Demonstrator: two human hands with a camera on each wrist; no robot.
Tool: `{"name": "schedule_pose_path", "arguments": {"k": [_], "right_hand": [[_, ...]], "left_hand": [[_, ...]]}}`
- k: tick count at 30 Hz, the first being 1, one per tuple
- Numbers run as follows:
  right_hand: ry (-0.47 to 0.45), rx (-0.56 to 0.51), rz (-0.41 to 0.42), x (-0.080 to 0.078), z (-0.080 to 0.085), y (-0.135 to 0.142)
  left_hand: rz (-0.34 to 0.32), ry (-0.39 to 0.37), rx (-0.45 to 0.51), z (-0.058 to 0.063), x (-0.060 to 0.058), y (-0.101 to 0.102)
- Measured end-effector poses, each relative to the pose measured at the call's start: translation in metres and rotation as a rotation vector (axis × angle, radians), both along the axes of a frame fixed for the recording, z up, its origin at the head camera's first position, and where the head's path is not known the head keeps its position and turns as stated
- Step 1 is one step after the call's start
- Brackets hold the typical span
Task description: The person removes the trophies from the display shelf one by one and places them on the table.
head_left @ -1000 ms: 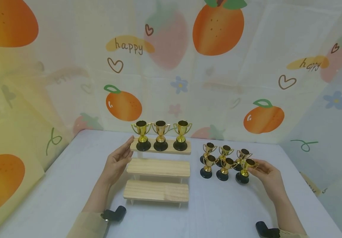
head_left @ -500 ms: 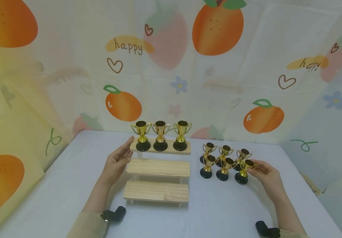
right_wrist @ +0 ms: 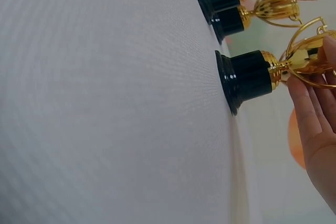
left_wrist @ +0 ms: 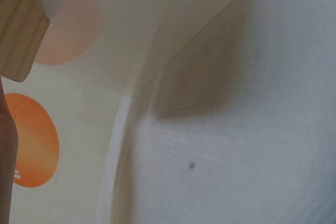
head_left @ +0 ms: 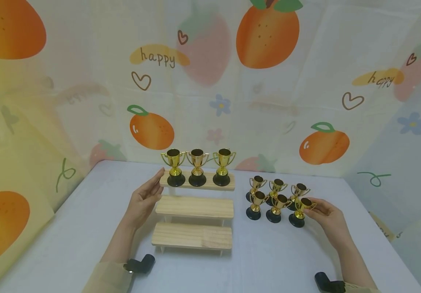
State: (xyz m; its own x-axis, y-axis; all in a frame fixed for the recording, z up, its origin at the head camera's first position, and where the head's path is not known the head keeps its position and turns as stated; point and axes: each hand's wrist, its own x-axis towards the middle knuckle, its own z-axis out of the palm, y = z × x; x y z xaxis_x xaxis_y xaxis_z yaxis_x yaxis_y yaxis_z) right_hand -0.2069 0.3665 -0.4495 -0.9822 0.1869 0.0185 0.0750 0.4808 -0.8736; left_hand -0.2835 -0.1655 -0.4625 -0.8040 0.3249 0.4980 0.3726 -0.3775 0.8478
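In the head view my left hand [head_left: 144, 203] holds the left end of the top board of a three-tier wooden display stand [head_left: 195, 207]. Its fingers lie along that end, and the board's corner [left_wrist: 18, 51] fills the upper left of the left wrist view. Three gold trophy cups [head_left: 197, 162] with black bases stand in a row on the top tier. On the right, my right hand [head_left: 327, 215] pinches a small trophy cup [head_left: 297, 220] by its gold bowl. In the right wrist view, the black base [right_wrist: 247, 80] is upright, right at the tablecloth.
Several more trophy cups [head_left: 276, 211] stand in two close rows just left of the held one. The middle board [head_left: 195, 206] and lower board [head_left: 192, 237] of the stand are bare. A white cloth covers the table [head_left: 261, 260]; a fruit-printed curtain [head_left: 254, 134] hangs behind.
My right hand has shifted the pinched trophy cup slightly left and toward me, in line with the front row. My left hand has stayed at the stand.
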Motion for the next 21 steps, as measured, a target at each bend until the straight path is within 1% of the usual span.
{"name": "schedule_pose_path", "arguments": {"k": [5, 13, 21], "right_hand": [[-0.011, 0.003, 0.002, -0.0007, -0.0014, 0.0013], [0.017, -0.014, 0.015, -0.0015, -0.0033, 0.0036], [0.002, -0.037, 0.019, -0.0008, -0.0026, 0.0033]], "left_hand": [[0.0, -0.003, -0.001, 0.0001, -0.0001, 0.0], [-0.007, 0.0, 0.004, -0.0001, -0.0002, -0.0003], [-0.002, 0.003, 0.008, 0.0004, 0.0004, 0.0002]]}}
